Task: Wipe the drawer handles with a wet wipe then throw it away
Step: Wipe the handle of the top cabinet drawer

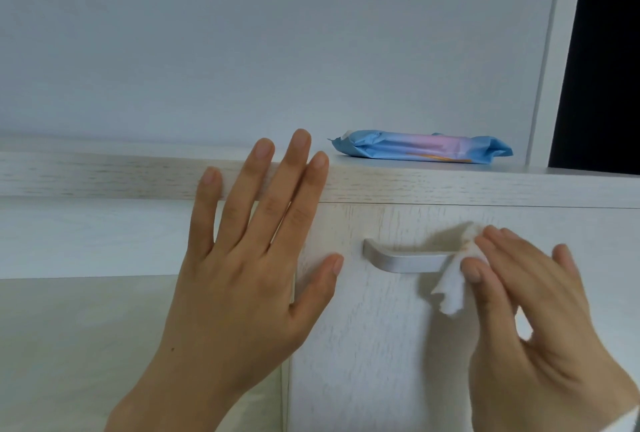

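The wipe point(453, 279) is pinched by the right hand point(530, 300) against the right end of the handle point(405, 258) on the drawer point(381, 345); the left hand point(249, 258) is laid flat, fingers spread, over the drawer's left edge; a blue pack point(422, 147) is seen on the tabletop point(104, 171) above, clear of both hands.
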